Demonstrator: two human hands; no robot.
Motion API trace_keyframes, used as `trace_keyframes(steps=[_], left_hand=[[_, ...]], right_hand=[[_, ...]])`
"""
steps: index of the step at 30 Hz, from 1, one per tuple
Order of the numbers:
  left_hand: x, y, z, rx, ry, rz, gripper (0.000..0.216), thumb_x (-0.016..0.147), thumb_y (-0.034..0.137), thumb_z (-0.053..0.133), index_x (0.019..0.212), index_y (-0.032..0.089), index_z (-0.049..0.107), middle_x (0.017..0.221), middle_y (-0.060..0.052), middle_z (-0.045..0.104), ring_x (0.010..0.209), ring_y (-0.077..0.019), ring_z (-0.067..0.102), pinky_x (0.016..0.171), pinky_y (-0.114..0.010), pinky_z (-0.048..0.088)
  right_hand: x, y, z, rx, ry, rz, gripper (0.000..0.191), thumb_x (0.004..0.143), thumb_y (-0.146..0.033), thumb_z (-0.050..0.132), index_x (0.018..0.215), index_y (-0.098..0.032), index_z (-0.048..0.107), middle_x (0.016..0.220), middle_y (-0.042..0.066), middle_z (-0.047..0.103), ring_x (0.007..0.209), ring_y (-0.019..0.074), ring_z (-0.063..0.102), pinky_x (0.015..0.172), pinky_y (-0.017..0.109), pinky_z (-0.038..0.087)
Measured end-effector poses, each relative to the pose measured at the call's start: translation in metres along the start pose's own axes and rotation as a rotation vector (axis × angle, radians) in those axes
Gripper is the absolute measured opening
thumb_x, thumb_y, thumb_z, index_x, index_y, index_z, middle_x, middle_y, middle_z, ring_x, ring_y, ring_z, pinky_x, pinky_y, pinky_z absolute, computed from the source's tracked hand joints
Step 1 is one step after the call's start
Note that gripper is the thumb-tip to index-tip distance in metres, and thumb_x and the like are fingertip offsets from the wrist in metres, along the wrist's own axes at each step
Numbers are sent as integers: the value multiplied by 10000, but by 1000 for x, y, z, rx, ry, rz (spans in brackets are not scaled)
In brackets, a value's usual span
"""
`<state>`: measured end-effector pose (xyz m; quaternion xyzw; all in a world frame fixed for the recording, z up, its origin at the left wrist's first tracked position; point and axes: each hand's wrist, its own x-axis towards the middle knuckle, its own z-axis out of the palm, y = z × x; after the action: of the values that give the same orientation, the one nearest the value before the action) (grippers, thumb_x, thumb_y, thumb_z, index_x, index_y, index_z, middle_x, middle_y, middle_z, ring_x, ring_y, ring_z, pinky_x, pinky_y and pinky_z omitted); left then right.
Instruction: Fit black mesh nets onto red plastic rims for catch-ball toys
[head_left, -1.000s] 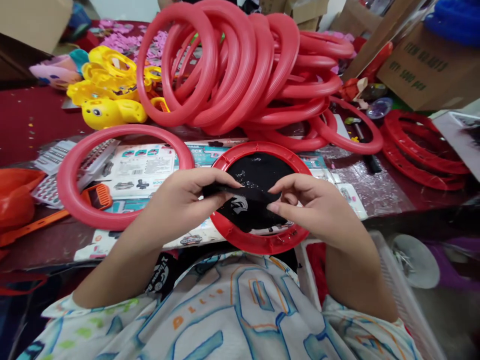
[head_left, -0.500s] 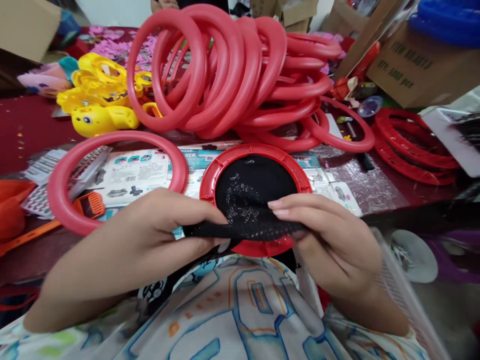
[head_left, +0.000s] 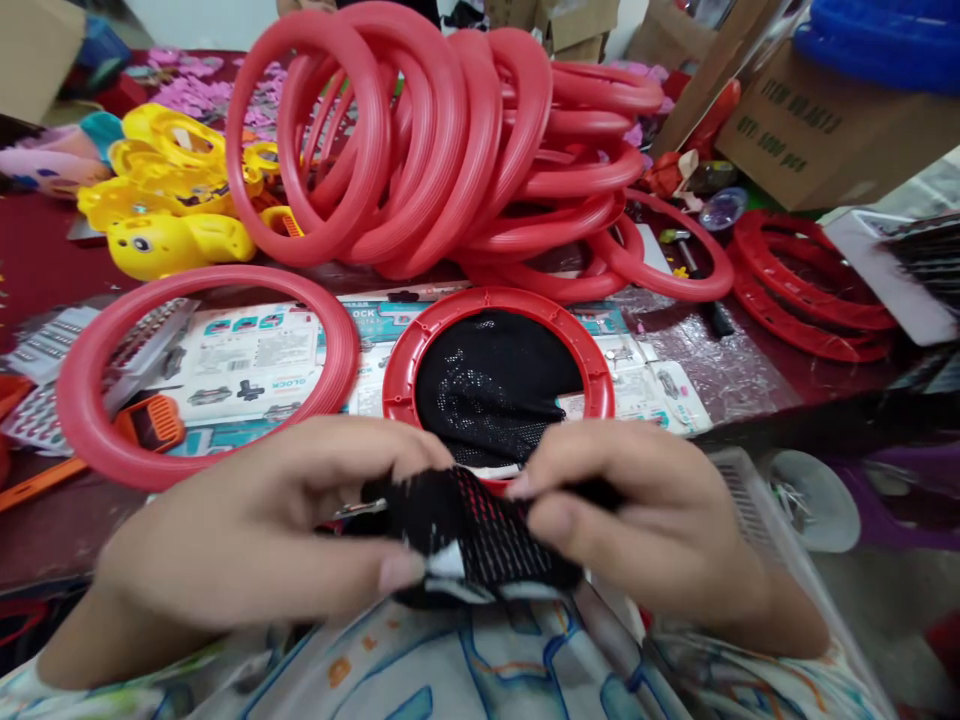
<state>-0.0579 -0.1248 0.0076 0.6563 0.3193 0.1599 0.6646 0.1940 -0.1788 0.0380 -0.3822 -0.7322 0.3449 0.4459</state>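
Low in front of my body, a piece of black mesh fabric (head_left: 495, 535) is stretched between my two hands, light glinting through its holes. My left hand (head_left: 300, 530) pinches its left side, thumb below and fingers above. The right side is gripped by my right hand (head_left: 637, 520), its thumb and fingertips pressed together on the cloth. Just beyond lies a red plastic ring (head_left: 401, 375) with small ribs on its rim. More black mesh (head_left: 495, 375) fills most of its opening; whether this joins the held piece is hidden by my hands.
A smooth pink-red hoop (head_left: 341, 350) lies on the left over printed cardboard (head_left: 247, 350) and an orange strap-like piece (head_left: 49, 485). Stacked hoops (head_left: 420, 150) fill the back. Yellow toy parts (head_left: 172, 240) sit left; red rings (head_left: 817, 310) and a carton (head_left: 832, 130) stand right.
Both hands have drawn the black mesh down toward my body, and its held part is now opened out. The mesh in the ring has slipped, showing a gap at its lower right.
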Motion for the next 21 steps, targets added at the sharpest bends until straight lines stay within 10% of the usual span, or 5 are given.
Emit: trace_keyframes(steps=[4,10,21], left_hand=[[69,-2,-1,-187,78,-21,237,665,221,793,832,197,626,719,44,627,618,-81,580,560,-155,488],[135,-33,-25,527,366,15,244,820,395,552,904,179,628,801,-29,665,739,-179,627,642,-280,493],[203,-46,-49,922,381,45,352,864,337,508,1054,154,741,1123,-128,661,1124,-271,579,1070,-424,417]], right_hand=[[27,69,-10,-176,111,157,111,906,-242,623,834,-184,684,827,-21,728,747,89,654,702,189,514],[75,150,-23,-451,91,375,156,905,-230,560,866,-169,699,885,33,738,821,165,649,799,304,481],[92,186,-35,-608,-43,382,89,850,-239,661,860,-179,726,897,58,747,841,209,658,810,341,471]])
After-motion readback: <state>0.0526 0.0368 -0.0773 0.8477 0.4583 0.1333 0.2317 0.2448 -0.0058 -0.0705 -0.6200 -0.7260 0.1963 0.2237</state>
